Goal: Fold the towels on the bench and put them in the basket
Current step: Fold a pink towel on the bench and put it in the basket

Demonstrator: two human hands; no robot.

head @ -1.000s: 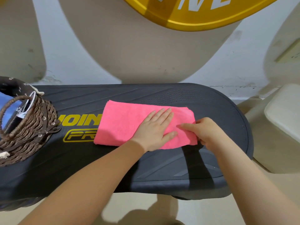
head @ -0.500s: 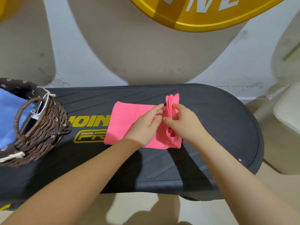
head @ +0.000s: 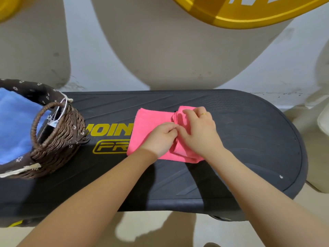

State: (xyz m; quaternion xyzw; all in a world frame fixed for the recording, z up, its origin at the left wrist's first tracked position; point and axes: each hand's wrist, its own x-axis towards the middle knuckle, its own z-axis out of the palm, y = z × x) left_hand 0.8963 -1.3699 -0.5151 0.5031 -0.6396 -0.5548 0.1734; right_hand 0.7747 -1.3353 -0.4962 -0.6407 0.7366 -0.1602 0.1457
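Head view: my left hand (head: 161,138) and right hand (head: 199,130) pinch a pink towel (head: 151,118) on the bench (head: 249,131). A basket (head: 58,139) sits left.

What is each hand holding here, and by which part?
Both hands, left hand and right hand, hold the pink towel at its folded-over right end.

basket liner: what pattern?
Dark brown with small white flowers, on the basket liner; the head view, the only one, shows it.

Yellow sign (head: 249,13) overhead; cream stool (head: 320,148) rightward
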